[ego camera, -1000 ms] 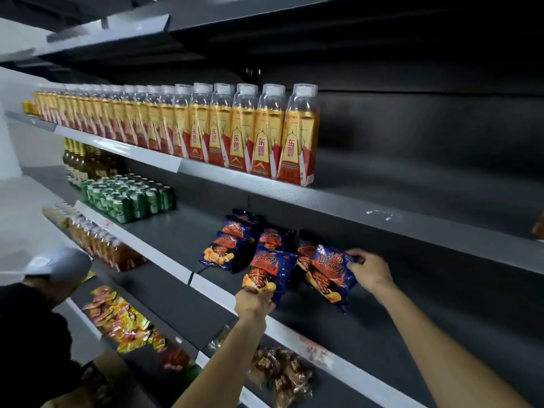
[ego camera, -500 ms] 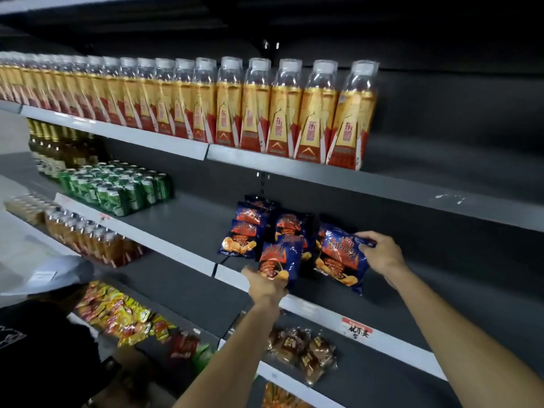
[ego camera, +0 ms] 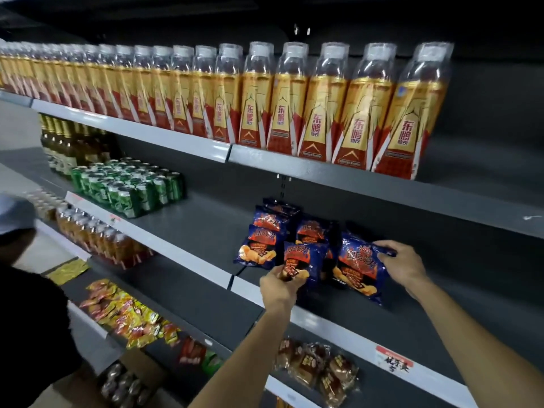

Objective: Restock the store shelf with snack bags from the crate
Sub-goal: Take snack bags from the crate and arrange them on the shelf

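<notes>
Several blue snack bags with red and orange print stand on the dark middle shelf [ego camera: 368,328]. My left hand [ego camera: 278,287] grips the bottom edge of one blue bag [ego camera: 306,256] at the shelf's front. My right hand [ego camera: 404,265] holds the upper right corner of a second blue bag [ego camera: 357,267], which leans tilted on the shelf. More blue bags [ego camera: 260,242] stand just behind and to the left. The crate is not in view.
Yellow-and-red drink bottles [ego camera: 318,110] line the shelf above. Green cans [ego camera: 129,187] sit left on the middle shelf. Brown wrapped snacks [ego camera: 318,369] and yellow packets [ego camera: 126,313] lie on lower shelves. Another person in black [ego camera: 26,334] stands at the lower left.
The view has drifted right and closer to the shelf. Both hands stay on their blue bags, and the right bag has settled lower against the shelf.
</notes>
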A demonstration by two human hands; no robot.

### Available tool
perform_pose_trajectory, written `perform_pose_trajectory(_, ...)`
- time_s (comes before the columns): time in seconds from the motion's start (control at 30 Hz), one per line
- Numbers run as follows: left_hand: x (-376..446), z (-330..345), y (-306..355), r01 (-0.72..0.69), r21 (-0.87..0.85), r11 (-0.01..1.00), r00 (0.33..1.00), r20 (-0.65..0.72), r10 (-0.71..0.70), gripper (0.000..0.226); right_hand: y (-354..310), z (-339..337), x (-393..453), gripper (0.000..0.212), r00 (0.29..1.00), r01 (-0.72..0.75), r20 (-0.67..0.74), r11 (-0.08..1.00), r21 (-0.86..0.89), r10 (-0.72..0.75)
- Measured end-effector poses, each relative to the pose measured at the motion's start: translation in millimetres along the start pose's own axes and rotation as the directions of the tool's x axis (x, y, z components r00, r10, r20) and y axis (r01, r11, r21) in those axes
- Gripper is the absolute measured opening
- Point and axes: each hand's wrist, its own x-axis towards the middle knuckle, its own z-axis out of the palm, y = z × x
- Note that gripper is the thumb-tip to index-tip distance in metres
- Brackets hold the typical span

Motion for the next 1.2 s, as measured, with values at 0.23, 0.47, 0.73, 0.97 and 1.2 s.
perform_pose_trajectory(0.23, 34.9, 0.8, 1.7, -0.313, 0.433, 0.845, 0.939, 0.007, 0.344, 0.069, 5.7, 6.1, 25.2, 0.025, 0.989, -0.116, -0.093, 0.993, 0.029, 0.119)
perform_pose_trajectory(0.47, 55.2, 6.2, 9.8, -0.471, 0.395, 0.789, 0.881, 0.165, 0.443, 0.043, 1.9, -0.3, 22.5, 0.014, 0.922, -0.273, -0.228, 0.943, 0.192, 0.313)
perform_pose_trajectory(0.73, 69.4, 10.5, 2.6, -0.476, 0.315, 0.821, 0.862, 0.351, 0.365, 0.047, 9.9, 1.8, 12.8, 0.045, 0.837, -0.319, -0.348, 0.893, 0.318, 0.423)
perform_pose_trajectory(0.97, 73.0, 24.8, -5.4, -0.451, 0.38, 0.808, 0.878, 0.35, 0.326, 0.078, 17.8, 8.0, 24.9, 0.044, 0.828, -0.346, -0.331, 0.876, 0.335, 0.453)
perform_pose_trajectory(1.2, 75.3, 32.4, -12.7, -0.481, 0.523, 0.704, 0.877, 0.305, 0.372, 0.08, 39.0, 30.6, 63.5, 0.036, 0.845, -0.375, -0.22, 0.834, 0.404, 0.487)
